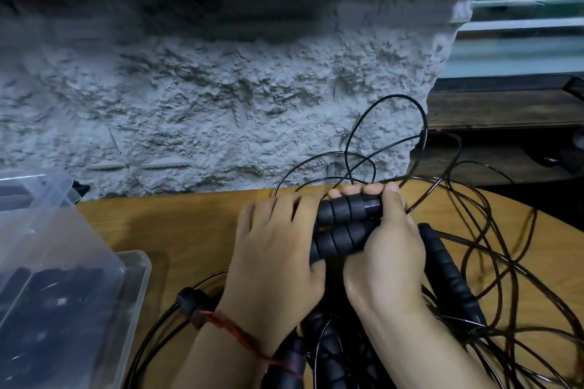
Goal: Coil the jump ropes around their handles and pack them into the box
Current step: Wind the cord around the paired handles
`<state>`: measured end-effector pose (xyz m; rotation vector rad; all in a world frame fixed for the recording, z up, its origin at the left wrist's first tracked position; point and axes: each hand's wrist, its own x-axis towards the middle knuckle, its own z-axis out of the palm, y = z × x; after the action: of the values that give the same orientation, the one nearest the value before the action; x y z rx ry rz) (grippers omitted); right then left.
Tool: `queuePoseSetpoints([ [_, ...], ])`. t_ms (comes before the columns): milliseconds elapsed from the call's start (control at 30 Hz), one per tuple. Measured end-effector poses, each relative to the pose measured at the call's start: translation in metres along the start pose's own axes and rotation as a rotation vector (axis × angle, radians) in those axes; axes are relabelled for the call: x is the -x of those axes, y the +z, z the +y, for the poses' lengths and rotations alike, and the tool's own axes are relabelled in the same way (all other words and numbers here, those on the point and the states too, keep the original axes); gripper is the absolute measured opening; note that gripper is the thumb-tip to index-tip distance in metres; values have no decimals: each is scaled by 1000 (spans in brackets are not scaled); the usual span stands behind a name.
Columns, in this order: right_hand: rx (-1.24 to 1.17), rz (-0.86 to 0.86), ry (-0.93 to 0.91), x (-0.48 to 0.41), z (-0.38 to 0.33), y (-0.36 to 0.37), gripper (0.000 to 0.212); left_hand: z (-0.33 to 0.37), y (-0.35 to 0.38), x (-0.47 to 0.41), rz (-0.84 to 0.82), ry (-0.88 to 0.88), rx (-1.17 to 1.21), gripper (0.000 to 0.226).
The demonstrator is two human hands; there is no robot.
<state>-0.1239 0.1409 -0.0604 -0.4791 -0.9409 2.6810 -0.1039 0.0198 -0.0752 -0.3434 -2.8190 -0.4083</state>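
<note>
The right hand (pixel 382 256) is wrapped round two black handles (pixel 344 224) held side by side at the centre of the frame, fingertips (pixel 363 189) curled over the top. The left hand (pixel 275 249) grips their left ends, though its fingers are partly blurred. Their thin cord (pixel 392 123) loops loose above and to the right, so the step appears to be gathering the handles before winding. Next, one hand must hold the pair while the other draws the cord round without snagging the other ropes (pixel 448 278) heaped on the worktop (pixel 189 224). The clear box (pixel 136 262) at lower left holds dark shapes, probably packed ropes.
</note>
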Motion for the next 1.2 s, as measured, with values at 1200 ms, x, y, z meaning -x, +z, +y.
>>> queuePoseSetpoints([
  [1200, 1961, -586, -877, -39, -7, -42, 70, -33, 39, -3, 286, -295, -21, 23],
])
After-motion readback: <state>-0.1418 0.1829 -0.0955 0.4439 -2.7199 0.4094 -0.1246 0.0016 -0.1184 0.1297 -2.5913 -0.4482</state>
